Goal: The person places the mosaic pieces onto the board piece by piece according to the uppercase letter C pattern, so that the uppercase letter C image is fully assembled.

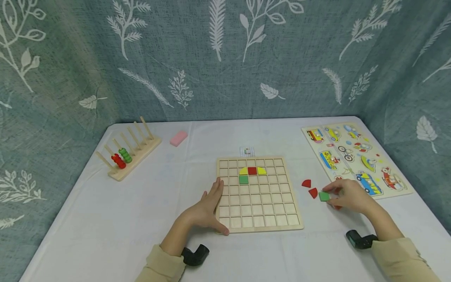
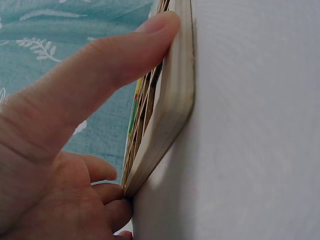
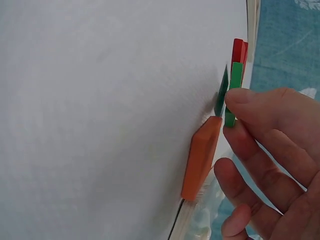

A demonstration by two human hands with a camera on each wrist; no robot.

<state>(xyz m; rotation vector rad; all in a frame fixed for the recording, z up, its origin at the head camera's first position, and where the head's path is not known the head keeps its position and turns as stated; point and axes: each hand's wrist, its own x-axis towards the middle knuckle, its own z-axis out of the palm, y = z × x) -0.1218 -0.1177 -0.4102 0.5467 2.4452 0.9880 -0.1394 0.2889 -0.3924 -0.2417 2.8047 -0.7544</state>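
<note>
My right hand (image 1: 352,196) pinches a green square tile (image 1: 324,196) between thumb and fingers, right of the wooden grid board (image 1: 258,229). Two red quarter-round pieces (image 1: 306,183) lie by it. An orange-red piece (image 3: 202,160) is beneath the hand, mostly covered in the head view. A dark green sliver (image 3: 221,95) shows beside the held tile; its kind is unclear. My left hand (image 1: 204,209) touches the board's near-left corner, fingers along the left side, thumb (image 2: 160,35) on the near edge. On the board sit a red square (image 1: 252,170), two yellow pieces (image 1: 243,171) and a green square (image 1: 243,179).
Behind the board lies a small patterned card (image 1: 247,151). A pegged wooden stand (image 1: 135,158) with red and green beads is at the left, near a pink block (image 1: 178,138). At the right lies a vehicle picture puzzle (image 1: 352,156), close behind my right hand.
</note>
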